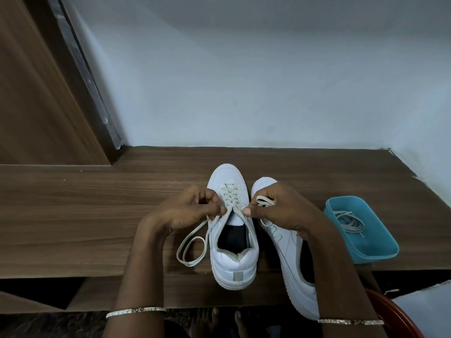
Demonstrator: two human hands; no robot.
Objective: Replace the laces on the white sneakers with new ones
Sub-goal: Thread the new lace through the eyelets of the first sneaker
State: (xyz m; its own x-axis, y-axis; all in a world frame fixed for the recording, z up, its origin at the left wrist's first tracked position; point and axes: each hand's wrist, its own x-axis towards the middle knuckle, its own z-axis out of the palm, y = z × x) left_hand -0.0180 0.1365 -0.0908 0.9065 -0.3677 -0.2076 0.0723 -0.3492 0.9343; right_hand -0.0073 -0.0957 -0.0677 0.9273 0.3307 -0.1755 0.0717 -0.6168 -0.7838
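While smooth white sneaker (234,262) sits on wood-grain table (73,203), left hand (188,208), right hand (280,208) each pinch flat lace (266,203).

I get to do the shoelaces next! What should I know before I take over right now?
Left hand: pinches one end of the lace at the top of the laced sneaker.
Right hand: pinches the other end.
Second sneaker: beside it on the table, no lace visible in its eyelets.
Blue tub: right of the shoes, holds more laces; old or new, cannot tell.
Done: one sneaker threaded to the top.
Likely left: tie it, then lace the second.
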